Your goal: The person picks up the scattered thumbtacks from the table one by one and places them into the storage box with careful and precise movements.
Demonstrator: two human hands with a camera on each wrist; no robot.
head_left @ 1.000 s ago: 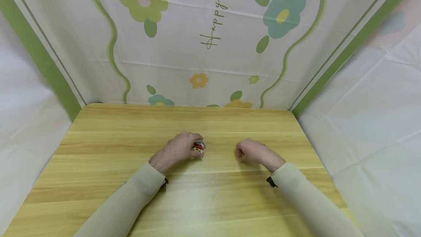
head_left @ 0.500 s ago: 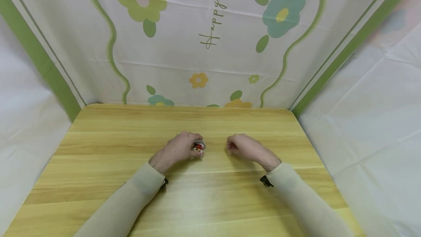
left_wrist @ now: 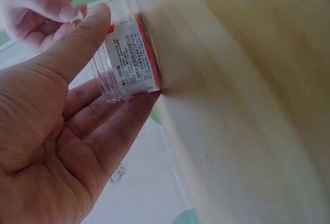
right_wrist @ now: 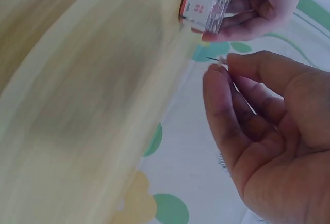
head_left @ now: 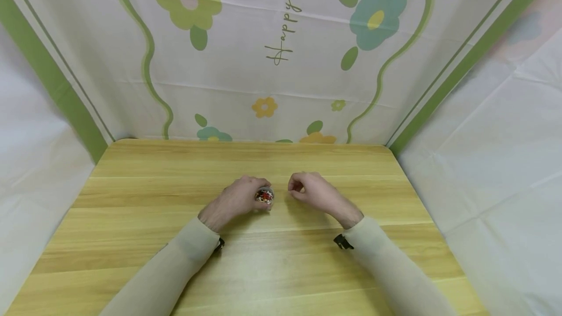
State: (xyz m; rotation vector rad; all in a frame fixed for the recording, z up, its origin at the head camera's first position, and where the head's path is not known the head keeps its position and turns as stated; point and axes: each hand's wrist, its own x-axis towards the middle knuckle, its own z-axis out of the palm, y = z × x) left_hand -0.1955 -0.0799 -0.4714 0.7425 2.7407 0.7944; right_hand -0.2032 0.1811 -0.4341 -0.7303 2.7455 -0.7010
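Observation:
A small clear screw-neck jar [head_left: 264, 195] with a white and red label stands on the table, its top uncovered. Mixed red, white, yellow and dark pieces show inside it. My left hand [head_left: 239, 196] grips the jar's sides between thumb and fingers, as the label [left_wrist: 131, 59] in the left wrist view also shows. Just right of the jar, my right hand [head_left: 316, 193] is raised a little over the table. Its thumb and index finger pinch a white push pin [right_wrist: 222, 61], whose thin metal needle points out toward the jar in the right wrist view.
The wood-grain table [head_left: 246, 267] stretches around both hands. Behind its far edge hangs a white cloth [head_left: 237, 72] printed with flowers and the word "Happy". Pale cloth sides [head_left: 491, 179] flank the table. A black strap piece [head_left: 343, 242] shows at the right cuff.
My right hand has moved left toward the jar, turning so that its pinching thumb and index finger show. The left hand and the jar have stayed in place.

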